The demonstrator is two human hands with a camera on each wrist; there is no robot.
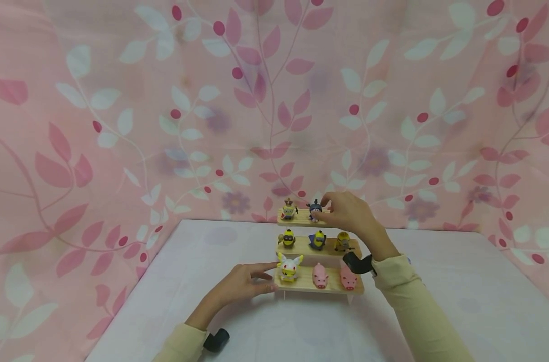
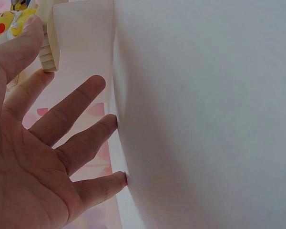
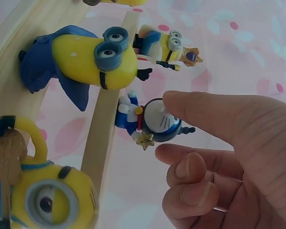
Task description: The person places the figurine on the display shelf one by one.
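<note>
On the top tier of a three-tier wooden display stand [image 1: 297, 284] stands a blue-and-white Doraemon figurine [image 3: 155, 119] with a yellow star. My right hand [image 1: 351, 213] pinches its head, thumb [image 3: 190, 107] over the face and index finger at the other side; the remaining fingers are curled. My left hand [image 1: 240, 284] holds the left end of the lowest board [image 2: 48, 52] between thumb and index finger, its other fingers spread. Close to it on that board sits a white-and-yellow Pikachu figurine [image 1: 290, 269]. A crowned Minion figurine [image 1: 289, 210] stands left of the Doraemon.
Three Minion figurines stand on the middle tier, including a caped one [image 1: 318, 240] and one with a guitar [image 3: 43, 191]. Two pink pig figurines [image 1: 320, 275] occupy the lowest tier. A white cloth [image 1: 238, 241] covers the table; a pink floral curtain [image 1: 274, 100] hangs behind.
</note>
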